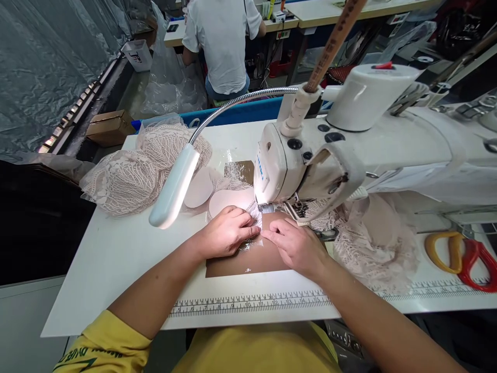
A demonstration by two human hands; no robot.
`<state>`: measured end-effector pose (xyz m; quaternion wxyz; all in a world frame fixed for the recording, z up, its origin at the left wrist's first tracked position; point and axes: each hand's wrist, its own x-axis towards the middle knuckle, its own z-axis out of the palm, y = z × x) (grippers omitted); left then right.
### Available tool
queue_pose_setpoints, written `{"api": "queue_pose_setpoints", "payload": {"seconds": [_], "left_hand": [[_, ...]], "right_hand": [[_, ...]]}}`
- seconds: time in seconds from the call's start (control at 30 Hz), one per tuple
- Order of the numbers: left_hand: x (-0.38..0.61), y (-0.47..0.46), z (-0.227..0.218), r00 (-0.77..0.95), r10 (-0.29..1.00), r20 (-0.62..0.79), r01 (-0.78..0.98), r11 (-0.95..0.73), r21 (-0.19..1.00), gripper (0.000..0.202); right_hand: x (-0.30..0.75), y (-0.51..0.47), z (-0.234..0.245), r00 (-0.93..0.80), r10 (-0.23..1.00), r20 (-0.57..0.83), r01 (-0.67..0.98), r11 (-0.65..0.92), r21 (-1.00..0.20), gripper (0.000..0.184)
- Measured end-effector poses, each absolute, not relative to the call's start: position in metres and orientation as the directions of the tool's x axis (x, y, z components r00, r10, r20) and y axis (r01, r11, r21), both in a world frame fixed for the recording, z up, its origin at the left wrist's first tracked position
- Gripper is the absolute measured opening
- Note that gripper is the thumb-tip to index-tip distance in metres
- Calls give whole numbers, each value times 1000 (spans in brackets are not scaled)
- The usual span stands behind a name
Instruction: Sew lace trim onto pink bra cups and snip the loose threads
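Note:
Both my hands rest on the white sewing table just in front of the needle of the white sewing machine. My left hand lies palm down, fingers pressed together on pale lace fabric at the presser foot. My right hand presses the same fabric from the right, fingers bent and closed over a brown plate. A padded cup lies just beyond my left hand.
A heap of beige lace pieces sits at the back left, more lace to the right. A gooseneck lamp hangs over the left side. Yellow and red scissors lie far right. A person in a white shirt sits beyond.

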<state>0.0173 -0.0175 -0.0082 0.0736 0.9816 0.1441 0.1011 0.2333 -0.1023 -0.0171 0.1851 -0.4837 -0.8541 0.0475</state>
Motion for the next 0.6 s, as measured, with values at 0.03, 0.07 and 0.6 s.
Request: {"api": "queue_pose_setpoints", "payload": {"seconds": [0.03,0.07,0.6], "left_hand": [[17,-17,-8,940,293,172,265,-949,172,28],[17,-17,-8,942,289,169,262,-950,169,28],[14,-13,-14,947,249,201,227,-966,125,27]], "right_hand": [[233,-102,-17,-462,845,269,809,526,-262,33],[233,-102,-17,-461,846,269,809,525,-264,33],[233,-103,-17,-436,861,262,805,504,-314,36]]}}
